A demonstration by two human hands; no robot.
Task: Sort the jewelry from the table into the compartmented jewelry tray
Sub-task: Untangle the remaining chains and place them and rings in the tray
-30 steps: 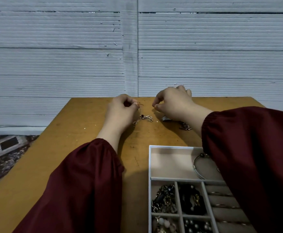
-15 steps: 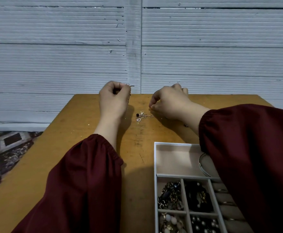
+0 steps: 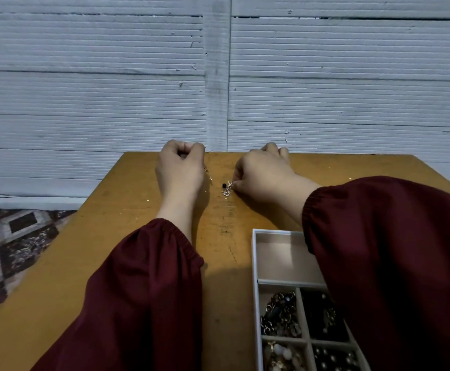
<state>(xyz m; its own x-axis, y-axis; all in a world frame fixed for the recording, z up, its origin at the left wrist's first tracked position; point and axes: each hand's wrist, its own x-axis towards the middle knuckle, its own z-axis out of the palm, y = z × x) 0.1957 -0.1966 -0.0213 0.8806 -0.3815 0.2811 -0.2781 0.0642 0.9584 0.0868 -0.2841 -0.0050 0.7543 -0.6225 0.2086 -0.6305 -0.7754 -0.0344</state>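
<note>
Both hands are at work past the far end of the white compartmented jewelry tray, out on the worn yellow-brown wooden table.

L hand is beyond the tray's far-left corner, fingers curled into a fist, knuckles up. A bit of the thin gold-coloured charm chain shows at its tray-side edge, so it looks to be pinching one end, tho the fingertips are hidden.

R hand is straight beyond the tray's far end, thumb & forefinger closed on the chain's charm cluster — tiny bow, black bead, open heart. The charms lie on the wood between the two hands, well apart from the tray.

Why one end per hand: prob. to draw the limp chain out straight & knot-free before moving it. Bunched up, it would snag on what's already stored.

Tray contents:
- The large far compartment shows bare beige lining.
- Compartments nearer the person hold dark metal chains, black beads & pearl-like pieces.
- The dark red R sleeve covers the tray's right part, so can't tell what's there.

Step in hand: securing the chain; it is not yet lifted toward the tray. Carrying it by both ends should keep the charms from dragging — the empty far compartment looks the likeliest home.
</note>
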